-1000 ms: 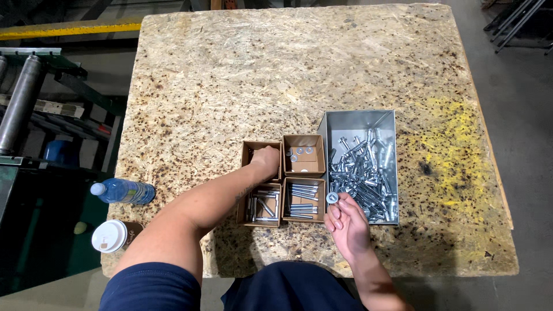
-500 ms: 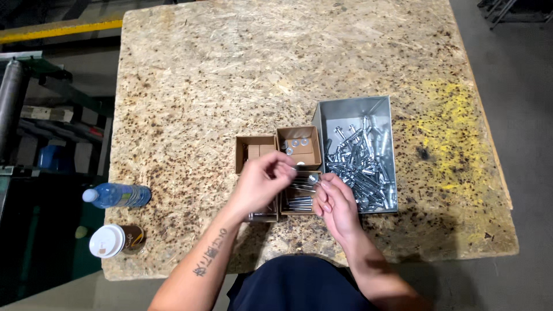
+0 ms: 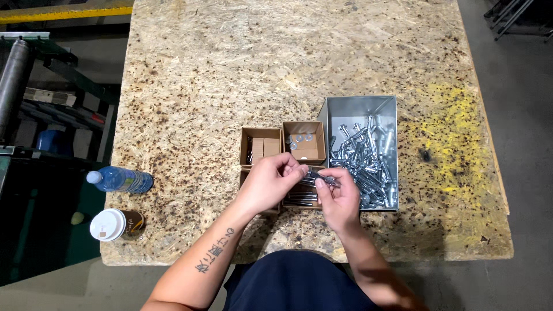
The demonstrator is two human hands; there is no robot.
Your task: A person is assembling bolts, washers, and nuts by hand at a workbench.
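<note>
Near the counter's (image 3: 230, 69) front edge, the left hand (image 3: 269, 183) and right hand (image 3: 340, 198) meet over the small cardboard boxes (image 3: 282, 144), both pinching one silvery bolt (image 3: 318, 176) between fingertips (its far end hidden). Just right of the boxes sits a grey metal bin (image 3: 363, 112) of bolts. A water bottle (image 3: 120, 179) and lidded cup (image 3: 115, 224) lie at the front left corner.
</note>
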